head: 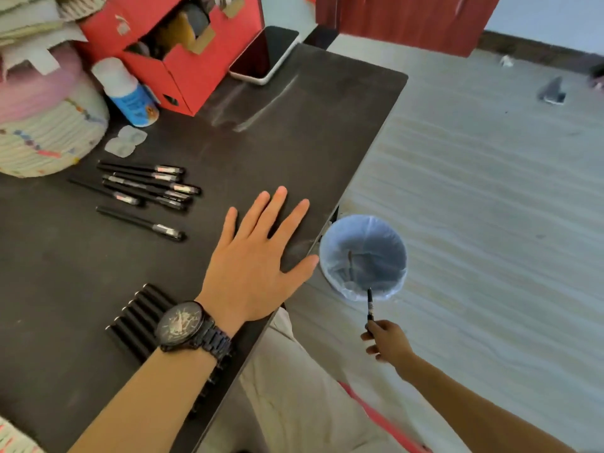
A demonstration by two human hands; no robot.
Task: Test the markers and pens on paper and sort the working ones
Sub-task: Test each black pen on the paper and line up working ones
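desk point(294, 132) dark, matte, dusty streaks near far edge; pale floor to right, red curtain at back. red cardboard box point(183, 60), phone point(264, 55), white bottle point(125, 93) at far left. left hand point(258, 253) flat on desk, fingers spread, holding nothing (wristwatch point(183, 325) on wrist). right hand point(387, 343) off desk, fingers pinched round black marker point(370, 304), long axis near vertical, tip pointing up toward lined bin point(362, 256) on floor. loose black pens point(147, 188) lie roughly parallel, capped ends right. row of black markers point(137, 318) beside watch.
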